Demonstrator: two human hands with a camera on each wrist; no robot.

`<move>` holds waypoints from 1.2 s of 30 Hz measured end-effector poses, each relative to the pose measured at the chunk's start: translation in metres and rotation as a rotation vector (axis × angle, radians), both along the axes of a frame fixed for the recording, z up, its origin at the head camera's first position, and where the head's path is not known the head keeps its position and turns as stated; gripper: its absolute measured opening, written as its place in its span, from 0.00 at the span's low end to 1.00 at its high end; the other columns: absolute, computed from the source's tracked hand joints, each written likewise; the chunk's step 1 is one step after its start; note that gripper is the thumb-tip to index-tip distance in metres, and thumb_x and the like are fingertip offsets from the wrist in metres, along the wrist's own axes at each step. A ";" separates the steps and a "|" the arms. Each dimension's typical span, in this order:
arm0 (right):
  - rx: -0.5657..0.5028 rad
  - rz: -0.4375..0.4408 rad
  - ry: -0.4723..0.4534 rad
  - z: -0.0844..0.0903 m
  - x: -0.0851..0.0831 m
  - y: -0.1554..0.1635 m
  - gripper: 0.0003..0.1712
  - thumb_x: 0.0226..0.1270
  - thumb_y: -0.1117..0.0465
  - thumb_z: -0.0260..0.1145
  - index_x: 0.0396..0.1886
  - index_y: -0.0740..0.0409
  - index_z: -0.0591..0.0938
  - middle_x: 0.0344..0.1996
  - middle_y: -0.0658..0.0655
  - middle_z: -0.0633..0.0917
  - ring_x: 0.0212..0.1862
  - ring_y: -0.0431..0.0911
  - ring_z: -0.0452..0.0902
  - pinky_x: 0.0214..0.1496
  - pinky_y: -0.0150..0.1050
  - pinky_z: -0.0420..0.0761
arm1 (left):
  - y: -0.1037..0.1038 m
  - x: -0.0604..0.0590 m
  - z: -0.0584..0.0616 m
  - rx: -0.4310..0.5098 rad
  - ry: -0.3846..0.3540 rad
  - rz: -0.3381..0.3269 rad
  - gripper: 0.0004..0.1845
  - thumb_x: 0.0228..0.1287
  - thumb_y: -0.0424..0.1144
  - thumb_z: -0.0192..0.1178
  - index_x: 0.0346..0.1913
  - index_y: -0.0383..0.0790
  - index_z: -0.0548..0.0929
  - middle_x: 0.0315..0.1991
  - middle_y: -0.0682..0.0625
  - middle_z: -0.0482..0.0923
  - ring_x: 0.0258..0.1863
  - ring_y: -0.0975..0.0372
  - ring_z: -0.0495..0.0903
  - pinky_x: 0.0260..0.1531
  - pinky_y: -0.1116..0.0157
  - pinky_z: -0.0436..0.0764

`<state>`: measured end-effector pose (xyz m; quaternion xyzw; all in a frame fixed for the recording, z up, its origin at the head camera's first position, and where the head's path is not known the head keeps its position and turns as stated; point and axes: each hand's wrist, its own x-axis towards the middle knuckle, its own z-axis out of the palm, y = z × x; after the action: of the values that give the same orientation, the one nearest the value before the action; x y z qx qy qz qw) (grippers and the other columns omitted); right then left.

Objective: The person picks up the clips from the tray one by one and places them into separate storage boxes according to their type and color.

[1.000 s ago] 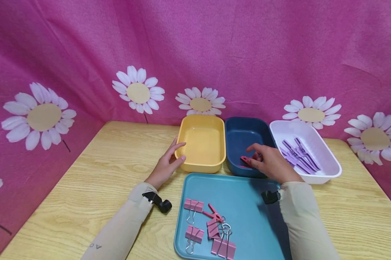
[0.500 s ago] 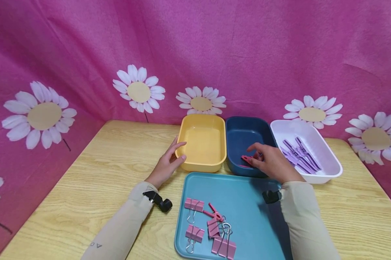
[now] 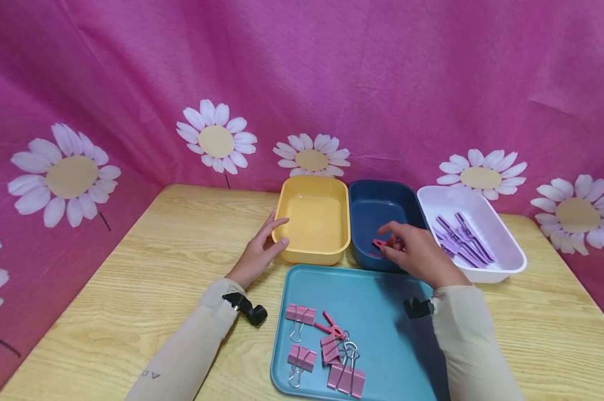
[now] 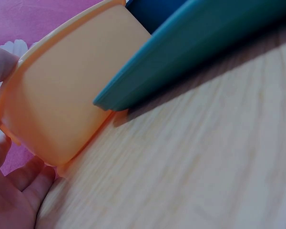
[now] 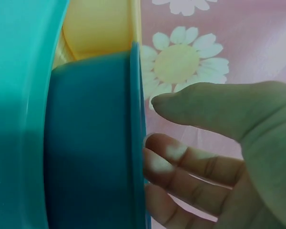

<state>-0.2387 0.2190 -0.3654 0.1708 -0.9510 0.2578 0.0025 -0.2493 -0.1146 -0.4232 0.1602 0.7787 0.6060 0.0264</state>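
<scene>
My left hand point(image 3: 257, 250) holds the near left corner of the yellow bin point(image 3: 309, 258), thumb and index finger over the rim; in the left wrist view other fingers point(image 4: 33, 179) touch its outer wall. My right hand point(image 3: 417, 248) is over the dark blue bin point(image 3: 369, 200). Just beside its fingertips is a red clothespin point(image 3: 379, 243), with another red piece partly visible below. In the right wrist view the thumb point(image 5: 195, 105) stands apart from the fingers, nothing seen between them; the bin's rim hides what lies behind it.
A teal tray point(image 3: 377, 301) in front carries several pink binder clips point(image 3: 301, 356) and a red clothespin point(image 3: 336, 332). On the right, a white bin point(image 3: 502, 259) contains several long purple clip-like pieces point(image 3: 459, 239). A pink flowered cloth point(image 3: 382, 83) hangs behind the wooden table point(image 3: 196, 234).
The right hand has shifted slightly left over the blue bin, while the red clothespin by its fingertips stays about where it was. The left hand keeps its place on the yellow bin.
</scene>
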 end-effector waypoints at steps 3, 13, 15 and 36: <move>0.000 0.018 0.023 0.001 0.005 -0.002 0.19 0.63 0.60 0.69 0.53 0.56 0.79 0.30 0.52 0.81 0.33 0.46 0.74 0.31 0.36 0.80 | 0.000 0.000 0.000 -0.005 -0.002 0.001 0.27 0.72 0.41 0.55 0.71 0.44 0.65 0.78 0.49 0.38 0.74 0.57 0.49 0.69 0.60 0.59; -0.006 0.121 0.150 0.002 0.019 -0.014 0.15 0.60 0.64 0.71 0.48 0.55 0.82 0.32 0.49 0.82 0.34 0.42 0.76 0.37 0.39 0.83 | -0.004 -0.018 -0.028 -0.009 0.001 0.018 0.28 0.71 0.45 0.56 0.71 0.50 0.65 0.78 0.54 0.37 0.75 0.59 0.46 0.70 0.60 0.57; -0.003 0.147 0.186 0.003 0.022 -0.019 0.15 0.60 0.64 0.71 0.47 0.56 0.82 0.31 0.48 0.80 0.34 0.41 0.75 0.37 0.40 0.82 | -0.004 -0.021 -0.034 -0.003 0.009 0.021 0.28 0.71 0.47 0.56 0.71 0.53 0.66 0.78 0.56 0.38 0.75 0.60 0.46 0.70 0.59 0.57; 0.024 0.360 0.117 -0.006 0.035 -0.055 0.17 0.59 0.61 0.72 0.48 0.50 0.82 0.34 0.46 0.82 0.35 0.39 0.75 0.36 0.33 0.80 | -0.004 -0.024 -0.038 0.015 0.035 0.039 0.26 0.69 0.49 0.58 0.68 0.59 0.69 0.77 0.60 0.42 0.74 0.62 0.49 0.69 0.60 0.59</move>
<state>-0.2036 0.1641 -0.3716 0.3529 -0.9063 0.2324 0.0094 -0.2730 -0.1183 -0.4608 0.1558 0.7774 0.6094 -0.0003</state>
